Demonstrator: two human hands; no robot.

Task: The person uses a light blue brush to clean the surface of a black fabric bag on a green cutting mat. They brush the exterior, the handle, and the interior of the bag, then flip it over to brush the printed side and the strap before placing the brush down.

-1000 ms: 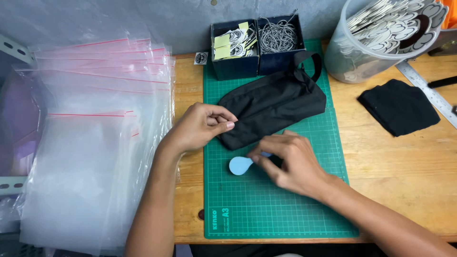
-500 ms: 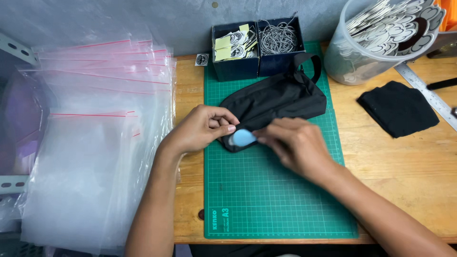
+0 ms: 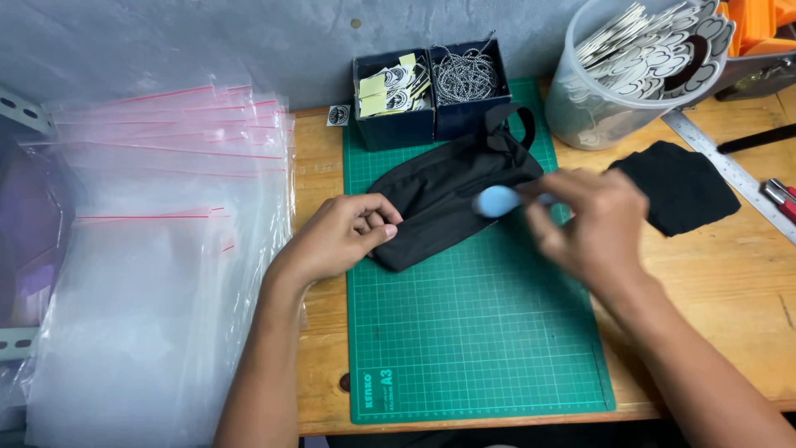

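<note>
Your black fabric pouch (image 3: 452, 195) lies slanted across the top of the green cutting mat (image 3: 481, 332), its strap loop toward the boxes. The small light-blue teardrop piece (image 3: 497, 201), blurred, sits over the pouch's right half.

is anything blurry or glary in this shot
Head view: the right hand and the light blue tool it holds are motion-blurred; the left hand, black pouch and green cutting mat are sharp; soft sheen on the plastic bags, lighting even.
</note>
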